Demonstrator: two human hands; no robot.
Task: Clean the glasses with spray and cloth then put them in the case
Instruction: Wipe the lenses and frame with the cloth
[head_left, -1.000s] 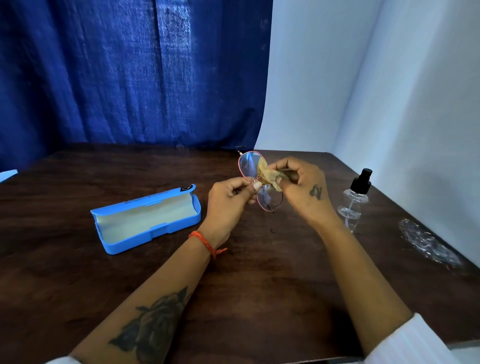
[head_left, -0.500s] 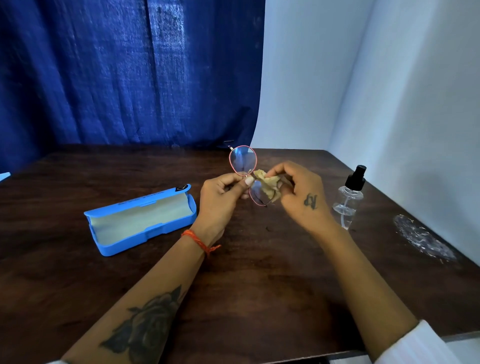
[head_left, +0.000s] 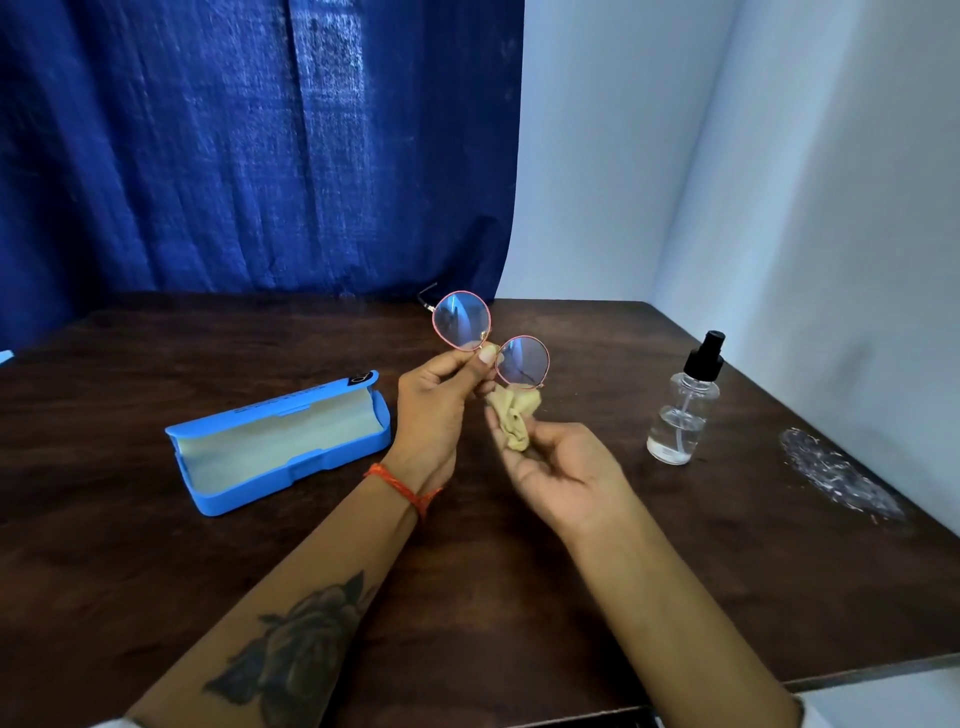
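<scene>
My left hand pinches the pink-rimmed glasses at the bridge and holds them up above the table, both round lenses facing me. Just below the lower lens, my right hand lies palm up with a crumpled beige cloth held in its fingers, off the lenses. A blue glasses case lies open on the table to the left of my left wrist, its pale lining showing. A clear spray bottle with a black pump top stands upright to the right.
The dark wooden table runs to a near edge at the bottom right. A crumpled clear plastic wrapper lies at the far right by the white wall. A blue curtain hangs behind the table.
My right hand has drawn the cloth off the lens, dropped lower and turned palm up. My left hand has tilted the glasses so both lenses show.
</scene>
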